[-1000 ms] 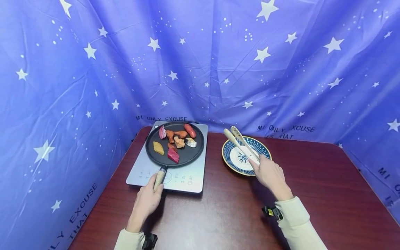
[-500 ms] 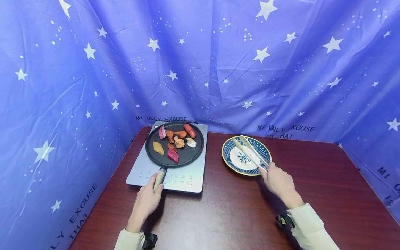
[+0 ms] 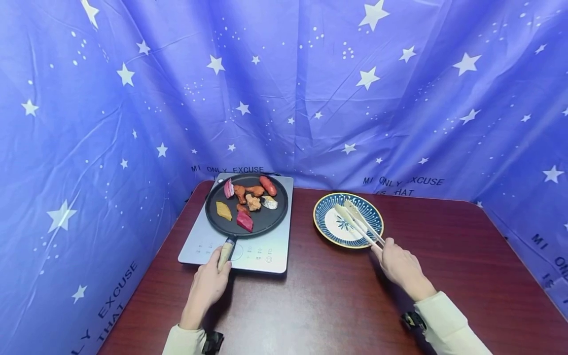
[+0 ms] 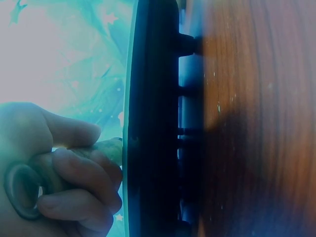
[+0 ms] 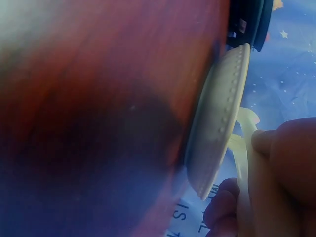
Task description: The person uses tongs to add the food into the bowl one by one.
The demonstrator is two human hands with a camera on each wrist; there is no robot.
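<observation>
My left hand point(image 3: 210, 282) grips the wooden handle point(image 3: 226, 253) of a round black frying pan point(image 3: 275, 217). In the left wrist view its fingers curl round that handle point(image 4: 111, 149). Several food pieces lie in the pan, among them a red sausage point(image 3: 268, 185), a drumstick point(image 3: 240, 193), a yellow piece point(image 3: 224, 210) and a dark red meat chunk point(image 3: 244, 221). With my right hand point(image 3: 401, 266) I hold pale tongs point(image 3: 355, 223), their tips over a blue-patterned plate point(image 3: 323, 228). Nothing shows between the tips. From the right wrist, the tongs point(image 5: 245, 153) reach past the plate's rim point(image 5: 217, 123).
Beneath the pan is a silver induction cooker point(image 3: 195, 249) with touch controls along its front. Both cooker and plate stand on a dark red wooden table point(image 3: 328, 305). A blue star-print curtain point(image 3: 284, 98) hangs close behind and at the sides.
My right hand has drawn back toward me and to the right. The tongs' tips have come down from above the plate's far rim to over its middle. The left hand and pan hold still.
</observation>
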